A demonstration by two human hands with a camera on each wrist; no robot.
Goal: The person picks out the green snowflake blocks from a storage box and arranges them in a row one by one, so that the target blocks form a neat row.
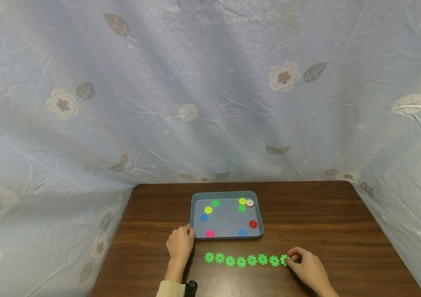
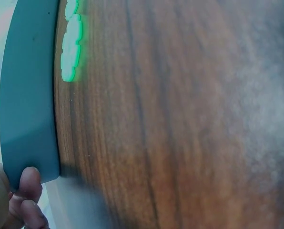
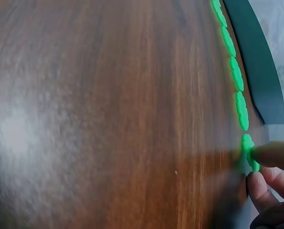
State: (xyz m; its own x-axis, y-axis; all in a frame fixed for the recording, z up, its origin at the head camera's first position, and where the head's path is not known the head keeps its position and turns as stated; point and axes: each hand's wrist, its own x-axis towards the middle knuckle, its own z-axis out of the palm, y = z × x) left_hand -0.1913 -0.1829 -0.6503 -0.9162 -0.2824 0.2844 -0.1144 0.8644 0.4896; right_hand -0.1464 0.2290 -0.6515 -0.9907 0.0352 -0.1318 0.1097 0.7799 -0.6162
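Note:
A row of several green notched plastic discs (image 1: 252, 260) lies on the table in front of a shallow grey-blue tray (image 1: 226, 238). My right hand (image 1: 308, 268) is at the row's right end, pinching the last green disc (image 3: 248, 149) between thumb and fingers; its fingers cover part of that disc. At the tray's near left corner, my left hand (image 1: 179, 244) grips the wall, and its fingertips (image 2: 31, 183) curl against the tray's side (image 2: 30, 95) in the left wrist view.
Inside the tray lie loose notched discs, among them a red disc (image 1: 252, 224), a pink disc (image 1: 210, 234), a blue disc (image 1: 204, 217) and a white disc (image 1: 250, 203). A patterned curtain (image 1: 210, 103) hangs behind and beside the brown wooden table (image 1: 306, 206).

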